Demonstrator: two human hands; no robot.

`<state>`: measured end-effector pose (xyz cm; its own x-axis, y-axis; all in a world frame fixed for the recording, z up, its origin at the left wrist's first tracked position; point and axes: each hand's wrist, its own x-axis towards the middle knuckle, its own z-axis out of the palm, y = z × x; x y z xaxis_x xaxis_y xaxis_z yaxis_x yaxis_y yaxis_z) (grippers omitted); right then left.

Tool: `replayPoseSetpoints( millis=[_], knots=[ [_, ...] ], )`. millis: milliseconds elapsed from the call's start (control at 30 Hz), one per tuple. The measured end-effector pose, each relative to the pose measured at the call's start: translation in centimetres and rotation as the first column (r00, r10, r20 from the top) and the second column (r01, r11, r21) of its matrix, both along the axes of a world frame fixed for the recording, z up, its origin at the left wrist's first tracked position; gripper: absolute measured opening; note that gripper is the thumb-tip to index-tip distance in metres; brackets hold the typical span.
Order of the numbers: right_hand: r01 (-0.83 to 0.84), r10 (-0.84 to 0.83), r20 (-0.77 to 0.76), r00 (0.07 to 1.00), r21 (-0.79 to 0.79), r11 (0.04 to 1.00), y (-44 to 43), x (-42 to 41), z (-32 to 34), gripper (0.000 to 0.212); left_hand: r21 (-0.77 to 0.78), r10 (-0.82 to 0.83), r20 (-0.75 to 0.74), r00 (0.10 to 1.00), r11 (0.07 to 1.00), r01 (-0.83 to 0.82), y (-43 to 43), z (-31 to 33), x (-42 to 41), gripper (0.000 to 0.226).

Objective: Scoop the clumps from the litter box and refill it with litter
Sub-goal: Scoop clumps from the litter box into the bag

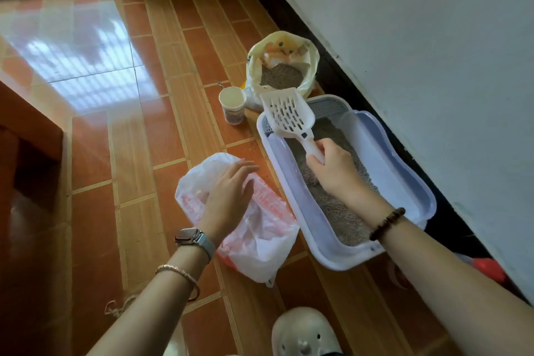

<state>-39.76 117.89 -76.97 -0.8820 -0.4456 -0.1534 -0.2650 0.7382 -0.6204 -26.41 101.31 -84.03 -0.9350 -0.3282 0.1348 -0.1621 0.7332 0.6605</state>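
Note:
A white litter box (300, 205) with grey litter (344, 217) inside lies on the floor along the wall. My right hand (332, 167) grips the handle of a white slotted scoop (287, 113), raised above the box's far end; the scoop looks empty. My left hand (231, 191) rests with straight fingers on a white plastic bag with red print (260, 237), lying left of the box. Beyond the box stands an open yellowish litter bag (281, 66) holding grey litter. A white paper cup (232, 104) stands beside it.
The floor is glossy orange tile (115, 139). A white wall with a dark baseboard (404, 136) runs close along the box's right side. Dark wooden furniture (26, 153) stands at the left. A pale slipper (303, 332) is at the bottom, a red object (488, 269) near the wall.

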Motion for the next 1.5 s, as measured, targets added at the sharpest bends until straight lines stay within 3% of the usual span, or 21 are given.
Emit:
replayPoseSetpoints(
  millis=[133, 333, 600, 700, 800, 967, 1100, 1267, 1500],
  knots=[
    [0.031, -0.030, -0.012, 0.999, 0.096, 0.995, 5.1, -1.7, 0.6, 0.022, -0.016, -0.162, -0.038, 0.986, 0.987, 0.161, 3.1, -0.4, -1.7, 0.036],
    [0.026, -0.005, -0.058, 0.998, 0.366, 0.930, 9.6, -4.3, 0.0, 0.026, -0.047, -0.372, -0.037, 0.927, 0.928, 0.371, 5.6, -0.7, -2.4, 0.035],
    [0.031, 0.161, -0.185, 0.969, 0.744, 0.667, 11.0, -5.5, -2.3, 0.017, -0.076, -0.396, -0.058, 0.916, 0.917, 0.392, 5.1, -2.1, -3.3, 0.031],
    [-0.001, 0.200, -0.138, 0.970, 0.822, 0.570, 10.7, -5.6, -2.4, 0.022, -0.148, -0.412, -0.047, 0.910, 0.904, 0.402, 4.6, -2.2, -4.1, 0.032],
    [-0.059, 0.266, -0.101, 0.959, 0.845, 0.531, 10.0, -5.4, -2.6, 0.022, -0.178, -0.424, -0.049, 0.904, 0.895, 0.410, 4.3, -2.4, -4.2, 0.029],
    [-0.092, 0.327, -0.136, 0.935, 0.799, 0.595, 9.8, -4.8, -4.0, 0.019, -0.148, -0.391, -0.089, 0.916, 0.915, 0.376, 4.7, -2.8, -3.8, 0.027],
    [-0.119, 0.307, -0.161, 0.938, 0.682, 0.722, 10.1, -4.5, -5.8, 0.009, -0.133, -0.384, -0.096, 0.918, 0.919, 0.370, 4.7, -3.0, -3.5, 0.027],
    [-0.124, 0.238, -0.163, 0.958, 0.513, 0.849, 9.4, -4.4, -7.3, 0.015, -0.135, -0.391, -0.089, 0.916, 0.916, 0.377, 4.6, -2.9, -3.2, 0.023],
    [-0.101, 0.129, -0.057, 0.990, 0.351, 0.931, 6.7, -4.8, -8.7, 0.023, -0.184, -0.423, -0.001, 0.906, 0.891, 0.416, 3.9, -2.4, -2.9, 0.028]
  ],
)
